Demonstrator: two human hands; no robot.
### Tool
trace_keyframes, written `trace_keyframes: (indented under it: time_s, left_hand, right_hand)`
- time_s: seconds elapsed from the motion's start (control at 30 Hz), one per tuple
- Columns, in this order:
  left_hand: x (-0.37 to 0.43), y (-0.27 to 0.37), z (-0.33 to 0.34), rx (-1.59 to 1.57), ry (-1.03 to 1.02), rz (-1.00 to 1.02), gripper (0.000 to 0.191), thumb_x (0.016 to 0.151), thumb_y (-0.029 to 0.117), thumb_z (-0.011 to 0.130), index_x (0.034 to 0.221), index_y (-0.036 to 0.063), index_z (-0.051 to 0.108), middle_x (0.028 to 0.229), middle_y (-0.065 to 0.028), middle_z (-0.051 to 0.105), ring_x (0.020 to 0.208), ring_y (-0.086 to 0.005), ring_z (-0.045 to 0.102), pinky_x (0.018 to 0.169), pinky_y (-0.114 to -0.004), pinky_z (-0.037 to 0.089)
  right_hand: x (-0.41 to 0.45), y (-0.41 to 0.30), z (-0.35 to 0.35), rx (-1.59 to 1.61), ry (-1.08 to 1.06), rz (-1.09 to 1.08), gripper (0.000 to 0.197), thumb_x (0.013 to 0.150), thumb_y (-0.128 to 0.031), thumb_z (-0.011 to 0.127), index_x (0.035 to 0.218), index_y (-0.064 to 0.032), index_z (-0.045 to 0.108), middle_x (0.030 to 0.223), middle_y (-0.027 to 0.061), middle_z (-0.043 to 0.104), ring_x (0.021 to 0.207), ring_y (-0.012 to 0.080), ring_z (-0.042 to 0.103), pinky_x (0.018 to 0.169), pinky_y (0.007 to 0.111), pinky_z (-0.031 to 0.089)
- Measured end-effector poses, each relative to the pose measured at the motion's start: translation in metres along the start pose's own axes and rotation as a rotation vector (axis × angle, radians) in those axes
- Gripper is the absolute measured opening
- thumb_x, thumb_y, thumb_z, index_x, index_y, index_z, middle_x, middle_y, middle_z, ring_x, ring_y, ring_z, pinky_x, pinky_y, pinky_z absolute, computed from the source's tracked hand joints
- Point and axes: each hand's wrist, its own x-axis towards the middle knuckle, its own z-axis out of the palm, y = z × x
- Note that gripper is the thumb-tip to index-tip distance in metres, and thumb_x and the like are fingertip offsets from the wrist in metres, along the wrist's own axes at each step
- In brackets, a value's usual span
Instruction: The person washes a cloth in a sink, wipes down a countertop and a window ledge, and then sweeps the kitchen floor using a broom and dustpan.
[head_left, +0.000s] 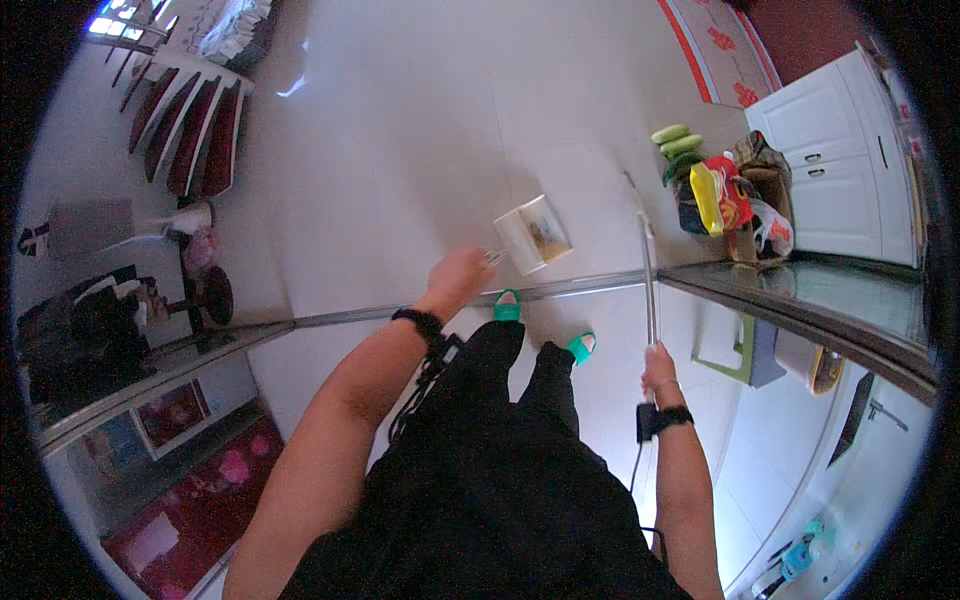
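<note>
My left hand (461, 277) is closed around the handle of a dustpan (519, 234), which hangs over or rests on the pale tiled floor; which of the two cannot be told. Some debris lies in the dustpan's open box. In my right hand (660, 369) is a long pale pole (649, 285) reaching forward over the floor. Its far end is narrow and blurred, and the kind of tool cannot be told. Both wrists wear black bands, with a dark cable by the right one. Green slippers (508, 306) are on my feet near a metal door track.
A metal floor track (600, 283) crosses before me between glass panels. At the right, green gourds (670, 134), a red and yellow bag (720, 195) and a white cabinet (825, 157) stand close together. Stairs (202, 135) rise at the upper left, near a stand fan.
</note>
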Motion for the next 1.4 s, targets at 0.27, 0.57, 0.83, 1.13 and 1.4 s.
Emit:
trace_keyframes:
  time_s: [0.27,0.57,0.83,1.13,1.4]
  left_hand:
    - [-0.062,-0.082,-0.053,0.06,0.028,-0.24,0.038,0.085,0.041,0.059,0.111,0.015,0.066,0.096,-0.017,0.069,0.094,-0.0382,0.064,0.083,-0.047,0.051]
    - [-0.074,-0.113,-0.055,0.128,0.094,-0.255,0.037,0.084,0.041,0.061,0.112,0.0162,0.066,0.097,-0.0151,0.069,0.094,-0.0383,0.064,0.081,-0.049,0.051]
    - [-0.105,-0.176,-0.075,-0.209,0.193,-0.34,0.043,0.086,0.038,0.067,0.112,0.0039,0.068,0.097,-0.0172,0.071,0.089,-0.023,0.067,0.08,-0.036,0.052]
    - [-0.117,-0.208,-0.112,-0.045,-0.013,-0.361,0.042,0.085,0.034,0.07,0.117,0.0072,0.067,0.1,-0.0126,0.071,0.092,-0.0189,0.066,0.084,-0.032,0.05]
    - [-0.096,-0.318,-0.105,0.154,-0.134,-0.077,0.047,0.084,0.03,0.071,0.123,0.0041,0.063,0.115,-0.0133,0.068,0.104,-0.0239,0.065,0.09,-0.035,0.05]
  right_hand:
    - [-0.047,-0.03,0.092,-0.399,-0.229,-0.069,0.047,0.087,-0.016,0.051,0.131,-0.0048,0.038,0.08,0.0222,0.063,0.049,0.0289,0.063,0.042,0.041,0.052]
    - [-0.139,-0.099,0.04,-0.458,-0.635,-0.029,0.052,0.094,-0.025,0.056,0.144,-0.0207,0.041,0.069,0.0115,0.059,0.045,0.0178,0.055,0.039,0.035,0.049]
    - [-0.11,-0.065,0.008,-0.287,-0.291,-0.087,0.056,0.095,-0.023,0.053,0.147,-0.0197,0.034,0.06,0.0071,0.052,0.041,0.0168,0.051,0.035,0.033,0.045]
    - [-0.073,-0.043,0.049,-0.108,-0.355,0.111,0.039,0.091,-0.022,0.053,0.127,-0.0103,0.043,0.071,0.0105,0.055,0.048,0.0223,0.057,0.035,0.04,0.049]
    - [-0.149,-0.066,0.122,-0.094,-0.74,-0.033,0.025,0.09,-0.022,0.055,0.108,-0.0059,0.054,0.067,0.0084,0.054,0.049,0.0195,0.056,0.041,0.037,0.048]
